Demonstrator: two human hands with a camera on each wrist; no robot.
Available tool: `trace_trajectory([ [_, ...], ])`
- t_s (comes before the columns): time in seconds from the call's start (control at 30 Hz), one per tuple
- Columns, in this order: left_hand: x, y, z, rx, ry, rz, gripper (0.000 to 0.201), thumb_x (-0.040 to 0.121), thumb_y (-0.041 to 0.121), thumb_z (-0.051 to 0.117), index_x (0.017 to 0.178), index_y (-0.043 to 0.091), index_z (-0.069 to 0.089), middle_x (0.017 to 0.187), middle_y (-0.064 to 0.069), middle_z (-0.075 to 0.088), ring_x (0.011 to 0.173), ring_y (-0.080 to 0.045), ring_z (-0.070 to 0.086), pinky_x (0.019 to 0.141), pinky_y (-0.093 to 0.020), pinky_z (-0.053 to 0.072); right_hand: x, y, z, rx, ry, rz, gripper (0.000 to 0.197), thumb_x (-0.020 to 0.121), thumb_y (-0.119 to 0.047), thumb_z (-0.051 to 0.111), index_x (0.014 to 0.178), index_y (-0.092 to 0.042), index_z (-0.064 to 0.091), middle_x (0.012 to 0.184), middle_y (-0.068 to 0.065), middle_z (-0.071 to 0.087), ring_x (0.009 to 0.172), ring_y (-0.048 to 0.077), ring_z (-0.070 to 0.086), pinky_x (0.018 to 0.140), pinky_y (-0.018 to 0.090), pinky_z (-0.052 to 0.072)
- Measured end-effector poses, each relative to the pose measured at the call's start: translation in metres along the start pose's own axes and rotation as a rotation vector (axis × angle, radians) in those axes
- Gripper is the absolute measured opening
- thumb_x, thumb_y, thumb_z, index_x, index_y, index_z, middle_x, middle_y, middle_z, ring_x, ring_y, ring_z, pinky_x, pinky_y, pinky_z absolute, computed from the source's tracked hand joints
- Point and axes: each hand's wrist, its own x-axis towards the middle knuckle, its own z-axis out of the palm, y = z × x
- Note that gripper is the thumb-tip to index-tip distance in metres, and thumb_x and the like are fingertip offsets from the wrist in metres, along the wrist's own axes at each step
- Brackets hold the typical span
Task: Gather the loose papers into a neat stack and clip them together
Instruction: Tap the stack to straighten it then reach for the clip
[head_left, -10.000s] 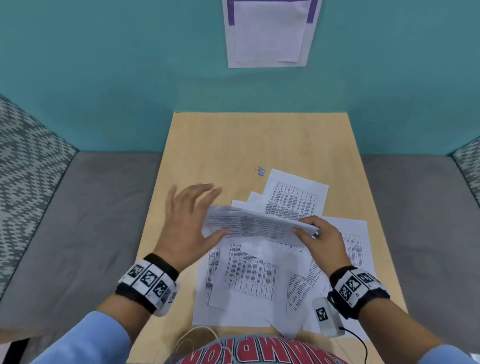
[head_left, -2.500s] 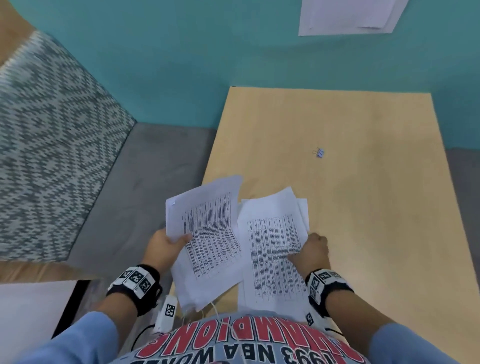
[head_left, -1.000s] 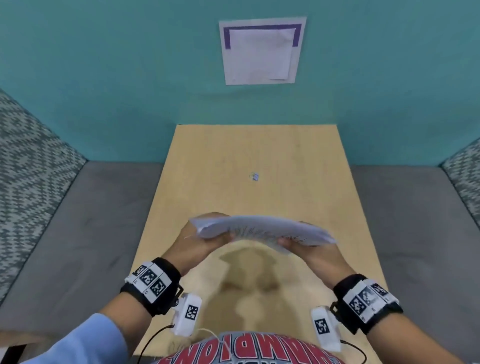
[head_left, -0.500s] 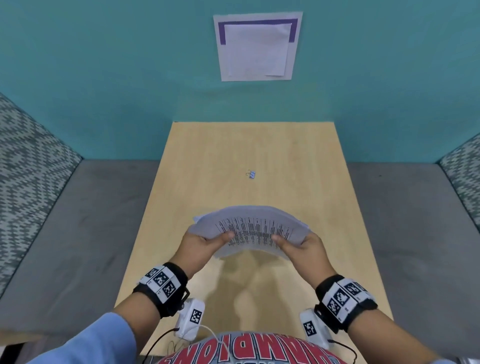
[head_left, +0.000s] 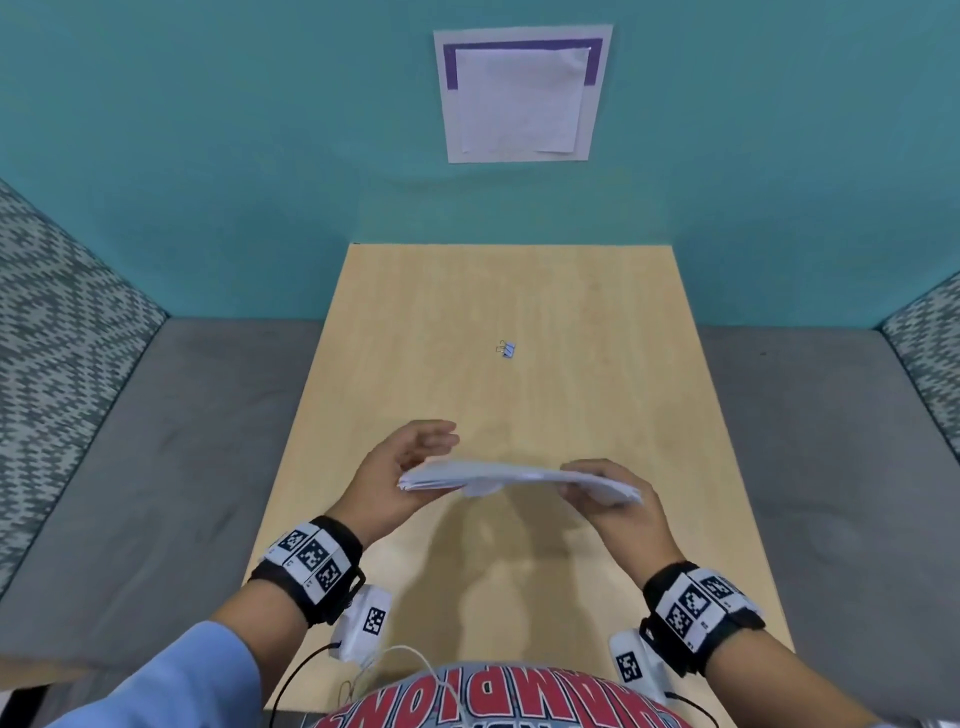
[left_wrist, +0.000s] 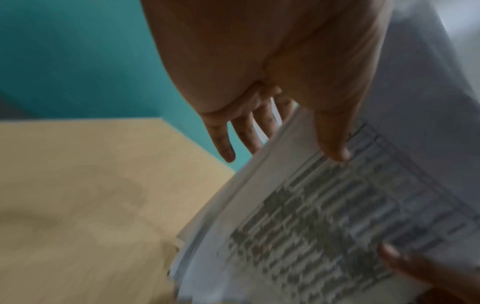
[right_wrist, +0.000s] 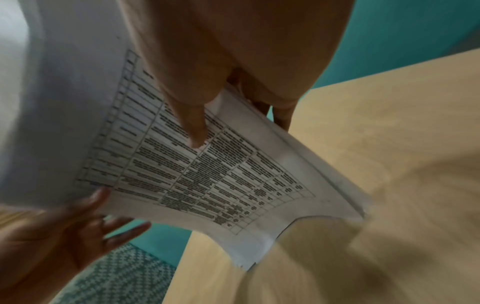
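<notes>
The paper stack (head_left: 519, 479) of printed tables hangs edge-on above the near half of the wooden table (head_left: 597, 364). My right hand (head_left: 618, 499) grips its right end, thumb on the printed face (right_wrist: 233, 174) and fingers behind. My left hand (head_left: 410, 467) is at the left end with fingers straight and spread. Its thumb rests on the top sheet (left_wrist: 324, 216), and its fingers stand off behind the edge. A small blue binder clip (head_left: 506, 349) lies alone mid-table, well beyond both hands.
A sheet (head_left: 519, 93) is taped to the teal wall behind the table. Grey bench seats (head_left: 156, 467) (head_left: 831, 467) flank the table, with patterned cushions (head_left: 52, 338) at the outer edges. Wrist-camera cables hang near my body.
The scattered sheets have come off the table into one stack. Since half a second ago the stack has tipped from face-up to edge-on, and my left fingers have spread away from it.
</notes>
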Motion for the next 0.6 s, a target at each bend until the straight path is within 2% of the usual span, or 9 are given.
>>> trace_trajectory([
  [0.07,-0.002,0.013,-0.008,0.069,0.040,0.119,0.078,0.071,0.030,0.096,0.140,0.032,0.058,0.134,0.008,0.072,0.132,-0.012,0.063,0.111,-0.040,0.052,-0.001,0.001,-0.006,-0.099,-0.027,-0.055,0.050,0.081,0.022,0.066,0.100,-0.022,0.080,0.100,-0.005,0.081,0.097,0.017,0.075,0.081,0.028,0.058],
  [0.13,-0.006,0.043,-0.017,0.234,0.065,0.306,0.081,0.074,0.034,0.096,0.143,0.035,0.054,0.139,0.015,0.067,0.136,-0.005,0.058,0.113,-0.029,0.046,0.001,-0.005,-0.007,-0.120,-0.021,-0.068,0.043,0.086,0.016,0.066,0.098,-0.022,0.081,0.098,-0.004,0.082,0.098,0.016,0.075,0.084,0.032,0.060],
  [0.2,-0.009,0.075,-0.020,0.583,0.006,0.532,0.071,0.079,0.049,0.088,0.141,0.036,0.057,0.137,0.019,0.066,0.132,-0.002,0.059,0.117,-0.035,0.041,0.004,-0.016,-0.003,-0.088,0.015,-0.039,0.027,0.092,-0.004,0.074,0.087,-0.030,0.080,0.086,-0.015,0.081,0.086,0.008,0.074,0.077,0.021,0.056],
  [0.27,-0.010,0.101,-0.009,0.922,-0.123,0.616,0.067,0.082,0.057,0.078,0.142,0.037,0.057,0.134,0.018,0.067,0.127,-0.007,0.061,0.115,-0.040,0.042,0.004,-0.029,0.000,-0.117,0.027,-0.089,0.028,0.092,-0.012,0.075,0.080,-0.037,0.075,0.077,-0.028,0.076,0.075,-0.002,0.068,0.068,0.014,0.049],
  [0.33,-0.009,0.110,0.009,1.084,-0.188,0.561,0.065,0.084,0.051,0.072,0.145,0.037,0.054,0.133,0.015,0.068,0.120,-0.012,0.065,0.102,-0.038,0.051,0.002,-0.040,0.003,-0.230,-0.040,-0.232,0.034,0.091,-0.010,0.069,0.083,-0.043,0.069,0.080,-0.028,0.073,0.077,-0.002,0.067,0.067,0.014,0.046],
  [0.4,-0.003,0.110,0.017,1.121,-0.165,0.493,0.040,0.091,0.039,0.062,0.130,0.039,0.064,0.121,0.011,0.073,0.108,-0.020,0.070,0.083,-0.036,0.056,0.001,-0.049,0.006,-0.284,-0.072,-0.289,0.034,0.092,-0.010,0.069,0.082,-0.043,0.069,0.081,-0.022,0.072,0.078,0.001,0.066,0.067,0.018,0.046],
  [0.43,0.001,0.109,0.016,1.144,-0.162,0.431,0.028,0.092,0.036,0.057,0.118,0.037,0.068,0.111,0.009,0.076,0.100,-0.023,0.071,0.075,-0.036,0.056,0.003,-0.051,0.006,-0.276,-0.078,-0.272,0.026,0.093,-0.013,0.072,0.082,-0.037,0.073,0.080,-0.016,0.073,0.076,0.003,0.066,0.066,0.019,0.047],
  [0.5,0.008,0.103,0.008,1.093,-0.164,0.352,0.020,0.093,0.035,0.054,0.102,0.032,0.072,0.092,0.005,0.077,0.084,-0.023,0.069,0.065,-0.035,0.053,0.007,-0.053,-0.002,-0.261,-0.078,-0.217,0.013,0.090,-0.023,0.078,0.078,-0.028,0.073,0.072,-0.011,0.070,0.067,0.002,0.061,0.063,0.017,0.044],
  [0.6,0.015,0.089,-0.018,0.768,-0.124,0.258,0.019,0.096,0.037,0.071,0.087,0.022,0.079,0.075,0.001,0.076,0.065,-0.016,0.061,0.063,-0.035,0.047,0.011,-0.042,-0.035,-0.324,-0.028,-0.066,0.019,0.081,-0.034,0.086,0.073,-0.026,0.071,0.066,-0.009,0.068,0.060,0.001,0.055,0.057,0.016,0.041],
])
